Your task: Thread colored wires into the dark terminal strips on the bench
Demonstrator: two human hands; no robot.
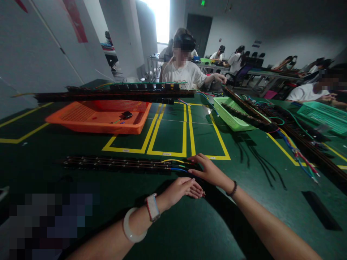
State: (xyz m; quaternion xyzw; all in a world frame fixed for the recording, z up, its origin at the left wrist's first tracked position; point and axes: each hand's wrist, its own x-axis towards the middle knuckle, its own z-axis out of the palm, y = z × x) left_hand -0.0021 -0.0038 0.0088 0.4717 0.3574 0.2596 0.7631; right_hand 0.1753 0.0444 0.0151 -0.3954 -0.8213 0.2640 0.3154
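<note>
A long dark strip with rows of small metal points (116, 163) lies flat on the green table, with yellow, green and blue wires (177, 169) coming out of its right end. Over these wires is my right hand (208, 170), palm down with fingers apart; whether a fingertip touches a wire is hard to tell. Just below and to the left, my left hand (182, 189) is turned partly palm up, its fingers stretched out and the thumb across them. A tiny reddish spot shows at its fingertips, too small to name.
An orange basket (108, 128) holds a small black part (126, 115); more dark strips (116, 95) lie across it. At right are a light green basket (233, 119), wired strips (303, 133), a teal basket (325, 117) and a black flat piece (321, 210). A person (184, 68) sits opposite.
</note>
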